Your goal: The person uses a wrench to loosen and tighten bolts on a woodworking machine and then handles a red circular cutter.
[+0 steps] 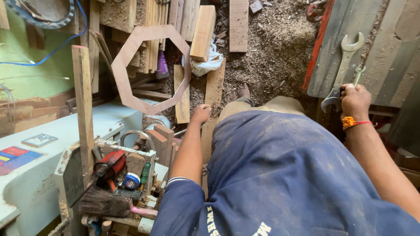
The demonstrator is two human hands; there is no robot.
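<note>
Gripping large wrench (342, 70) at right of frame, right hand (355, 101) had fingers closed on its lower end. Left hand (201, 113) hung mid-frame, fingers curled, holding nothing, near wooden octagon frame (151, 69).

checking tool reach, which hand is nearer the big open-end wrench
The right. The right hand grips the lower end of the big open-end wrench on the grey metal surface. The left hand is far off to its left, low by the wood offcuts.
</note>
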